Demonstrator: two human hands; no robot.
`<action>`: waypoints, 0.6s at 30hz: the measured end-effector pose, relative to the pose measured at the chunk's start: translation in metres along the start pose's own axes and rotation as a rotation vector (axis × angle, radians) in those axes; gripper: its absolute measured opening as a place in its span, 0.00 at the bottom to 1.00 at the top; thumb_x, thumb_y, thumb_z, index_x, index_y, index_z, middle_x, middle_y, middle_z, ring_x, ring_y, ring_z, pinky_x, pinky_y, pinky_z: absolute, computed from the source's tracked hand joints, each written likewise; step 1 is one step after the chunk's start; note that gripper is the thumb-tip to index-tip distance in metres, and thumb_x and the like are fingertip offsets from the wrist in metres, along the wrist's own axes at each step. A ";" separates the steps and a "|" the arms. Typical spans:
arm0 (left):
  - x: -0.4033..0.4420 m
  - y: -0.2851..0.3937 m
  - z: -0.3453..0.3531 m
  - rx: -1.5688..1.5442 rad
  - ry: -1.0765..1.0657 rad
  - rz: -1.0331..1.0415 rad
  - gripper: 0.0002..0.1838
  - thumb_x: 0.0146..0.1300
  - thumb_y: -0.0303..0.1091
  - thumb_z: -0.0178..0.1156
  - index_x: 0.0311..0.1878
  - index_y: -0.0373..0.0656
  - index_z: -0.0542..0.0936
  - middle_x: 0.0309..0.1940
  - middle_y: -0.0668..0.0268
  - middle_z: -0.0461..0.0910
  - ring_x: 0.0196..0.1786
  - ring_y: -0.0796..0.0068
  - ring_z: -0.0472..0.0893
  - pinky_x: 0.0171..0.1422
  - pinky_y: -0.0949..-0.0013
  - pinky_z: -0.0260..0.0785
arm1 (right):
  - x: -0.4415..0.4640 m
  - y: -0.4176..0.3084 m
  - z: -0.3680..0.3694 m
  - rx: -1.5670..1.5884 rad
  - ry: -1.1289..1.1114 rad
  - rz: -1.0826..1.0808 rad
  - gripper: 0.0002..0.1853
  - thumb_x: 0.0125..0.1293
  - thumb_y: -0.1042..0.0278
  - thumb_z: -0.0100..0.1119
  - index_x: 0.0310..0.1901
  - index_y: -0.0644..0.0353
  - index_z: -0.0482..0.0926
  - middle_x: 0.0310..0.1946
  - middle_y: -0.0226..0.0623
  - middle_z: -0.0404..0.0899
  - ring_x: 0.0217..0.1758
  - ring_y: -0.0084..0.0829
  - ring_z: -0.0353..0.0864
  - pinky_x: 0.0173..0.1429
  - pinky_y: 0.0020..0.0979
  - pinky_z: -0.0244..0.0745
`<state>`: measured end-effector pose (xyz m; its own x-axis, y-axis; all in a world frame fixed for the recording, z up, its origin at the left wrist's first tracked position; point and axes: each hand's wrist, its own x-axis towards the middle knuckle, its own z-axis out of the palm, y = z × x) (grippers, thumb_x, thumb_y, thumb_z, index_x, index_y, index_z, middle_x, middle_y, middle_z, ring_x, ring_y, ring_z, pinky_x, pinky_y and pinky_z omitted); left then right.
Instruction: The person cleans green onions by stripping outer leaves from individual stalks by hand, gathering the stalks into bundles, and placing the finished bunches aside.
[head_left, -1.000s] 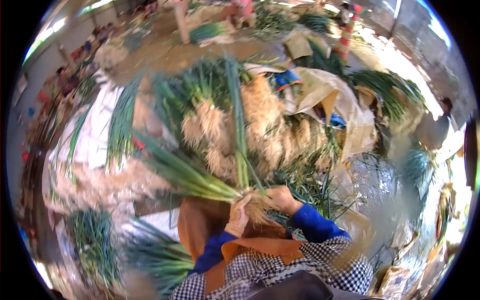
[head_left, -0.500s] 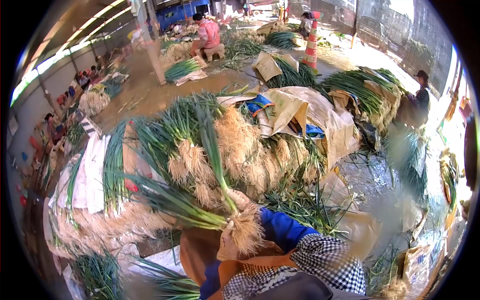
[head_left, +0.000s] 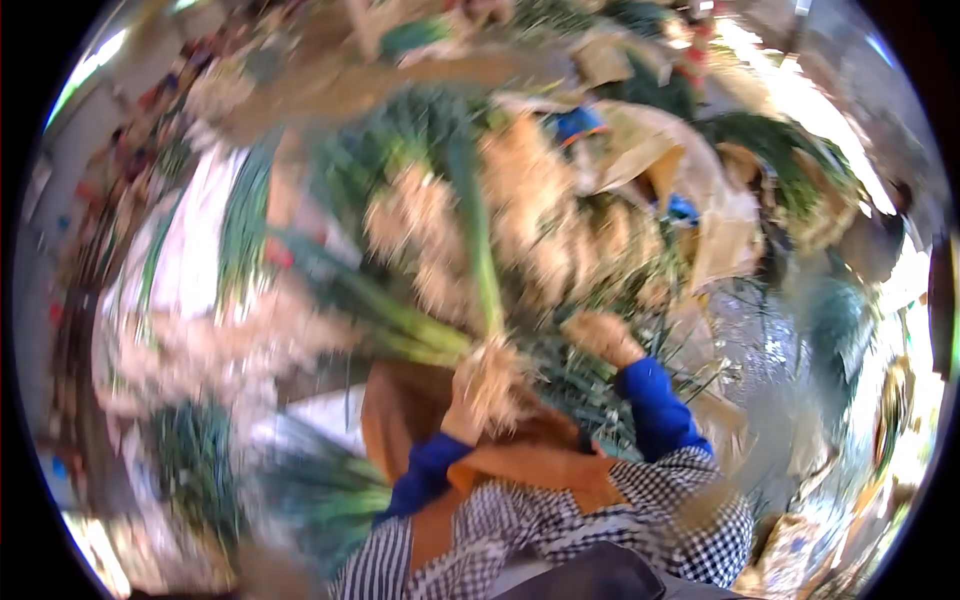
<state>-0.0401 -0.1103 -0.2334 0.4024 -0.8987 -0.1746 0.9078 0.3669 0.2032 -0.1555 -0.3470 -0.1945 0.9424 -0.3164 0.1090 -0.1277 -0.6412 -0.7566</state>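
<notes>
My left hand is closed around the root end of a small bunch of green onions in front of my body. Pale, shaggy roots hang beside the fingers, while the stalks spread in two directions, one part up and one part to the left. To the right, apart from that bunch, is my right hand, over loose green leaves. Motion blurs its fingers, so their pose is unclear. Just beyond both hands lies a big heap of green onions with roots facing me.
Covered green onions lie in a row at left, beside white cloth. Tan sacking drapes the heap on the right. More leaves lie at lower left. Near the right edge, a person is blurred.
My right hand has left the green onions and moved right. My left hand still holds them. The camera has tilted down, and the picture is blurrier.
</notes>
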 end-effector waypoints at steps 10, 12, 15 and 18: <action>-0.009 0.003 0.020 -0.129 0.078 0.034 0.19 0.63 0.33 0.53 0.52 0.29 0.70 0.43 0.51 0.74 0.43 0.65 0.77 0.50 0.68 0.74 | 0.101 -0.054 0.046 0.695 -0.110 0.225 0.29 0.66 0.43 0.47 0.56 0.61 0.70 0.35 0.32 0.75 0.33 0.20 0.71 0.38 0.22 0.65; -0.011 0.003 0.017 -0.205 0.027 -0.009 0.19 0.63 0.33 0.53 0.53 0.29 0.70 0.45 0.51 0.75 0.44 0.65 0.77 0.49 0.67 0.74 | 0.128 -0.021 0.080 0.972 -0.165 0.293 0.25 0.64 0.45 0.52 0.50 0.60 0.74 0.30 0.28 0.76 0.31 0.20 0.70 0.36 0.23 0.64; -0.005 -0.001 0.006 -0.016 0.120 0.051 0.18 0.64 0.34 0.52 0.53 0.33 0.72 0.41 0.55 0.77 0.44 0.68 0.78 0.48 0.67 0.74 | 0.128 -0.031 0.088 0.035 0.138 0.192 0.20 0.65 0.45 0.48 0.36 0.55 0.77 0.23 0.36 0.78 0.29 0.35 0.79 0.36 0.35 0.73; -0.003 0.000 -0.006 0.223 0.230 0.014 0.17 0.66 0.34 0.50 0.53 0.35 0.73 0.43 0.59 0.77 0.45 0.69 0.78 0.50 0.67 0.74 | 0.118 -0.043 0.075 -0.564 0.112 0.114 0.19 0.66 0.48 0.41 0.31 0.52 0.77 0.25 0.43 0.80 0.30 0.45 0.80 0.35 0.41 0.74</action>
<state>-0.0410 -0.1059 -0.2382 0.4540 -0.8065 -0.3788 0.8639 0.2943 0.4088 -0.0161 -0.3045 -0.1974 0.8785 -0.4573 0.1380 -0.3999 -0.8621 -0.3111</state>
